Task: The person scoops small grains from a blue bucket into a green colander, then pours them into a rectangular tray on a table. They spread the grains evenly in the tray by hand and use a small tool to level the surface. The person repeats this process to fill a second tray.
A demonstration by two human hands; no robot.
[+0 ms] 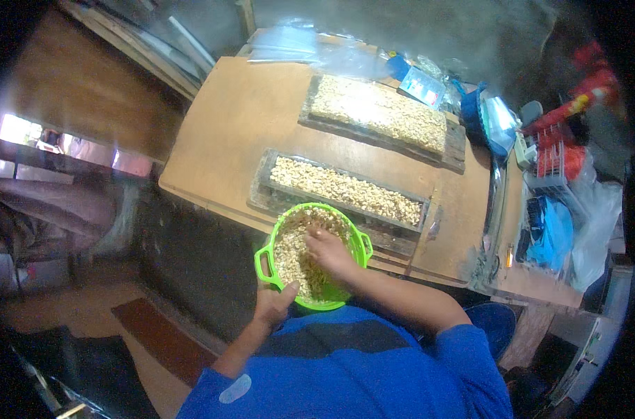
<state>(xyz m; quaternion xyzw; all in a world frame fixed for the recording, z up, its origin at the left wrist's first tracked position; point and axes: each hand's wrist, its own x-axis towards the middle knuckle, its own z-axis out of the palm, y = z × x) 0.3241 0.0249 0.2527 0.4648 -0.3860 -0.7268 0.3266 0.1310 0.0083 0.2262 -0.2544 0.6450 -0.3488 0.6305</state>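
A bright green plastic basket [263, 253] with two loop handles is close against my body, at the table's near edge. It holds many small pale pieces [293, 244] that look like chopped nuts or puffed grain. My left hand [274, 302] grips the basket's lower left rim, thumb over the edge. My right hand [328, 253] is down inside the basket, its fingers curled among the pieces; whatever they hold is hidden. Just beyond the basket lies a narrow wooden mould [256, 187] filled with similar pieces.
Farther back on the brown wooden table [240, 105], a wider slab of pale pieces [377, 115] rests on a dark board. Clear plastic sheets [282, 43] lie at the far edge. At the right stand a blue basket [474, 115] and a white wire rack [551, 164].
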